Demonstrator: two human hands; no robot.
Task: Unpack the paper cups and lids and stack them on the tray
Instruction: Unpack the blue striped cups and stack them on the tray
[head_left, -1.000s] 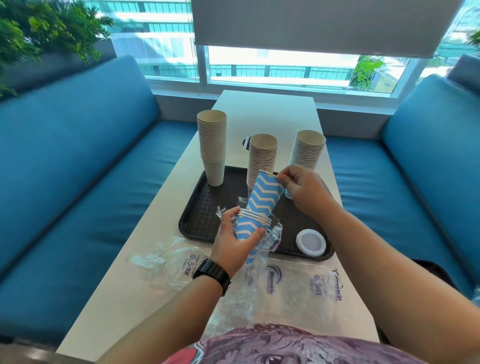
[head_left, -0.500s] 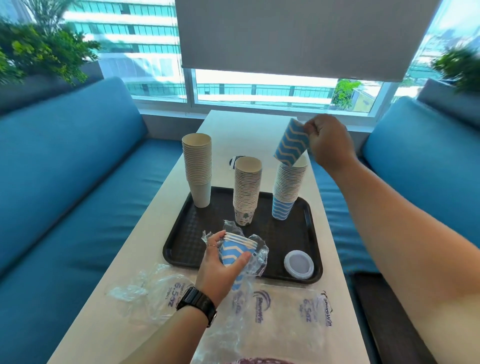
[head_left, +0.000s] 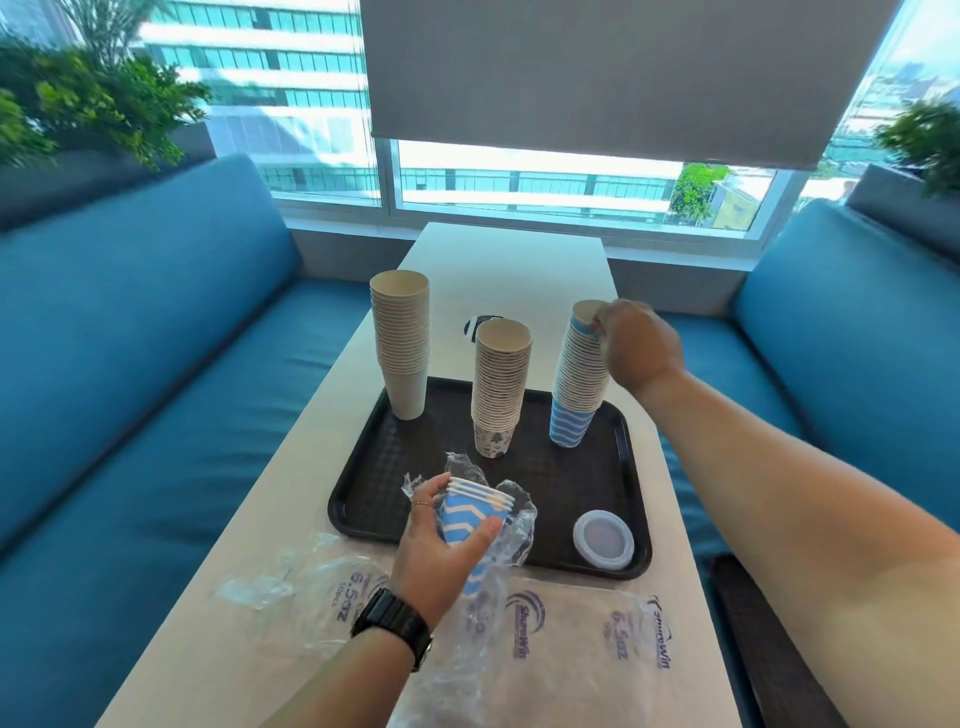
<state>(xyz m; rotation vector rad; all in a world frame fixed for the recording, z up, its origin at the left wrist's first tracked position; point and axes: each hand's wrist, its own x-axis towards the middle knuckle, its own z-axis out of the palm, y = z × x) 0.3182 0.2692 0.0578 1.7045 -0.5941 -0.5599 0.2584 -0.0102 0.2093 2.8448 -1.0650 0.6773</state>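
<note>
Clear plastic bags (head_left: 587, 639) on desk, near edge: blue print reads "6.5oz" twice, at left & right, plus "ShareWin" logo twice, all turned sideways. Smaller line under left "6.5oz" approx "50pcs", too blurry to confirm.

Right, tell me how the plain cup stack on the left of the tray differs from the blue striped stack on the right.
The plain cup stack is beige all over; the blue striped stack shows blue and white zigzags on its bottom cup. The plain cup stack stands straight and untouched, while the blue striped stack leans slightly and the right hand grips its top. Both stand upright, mouths up, at the far side of the black tray.
</note>
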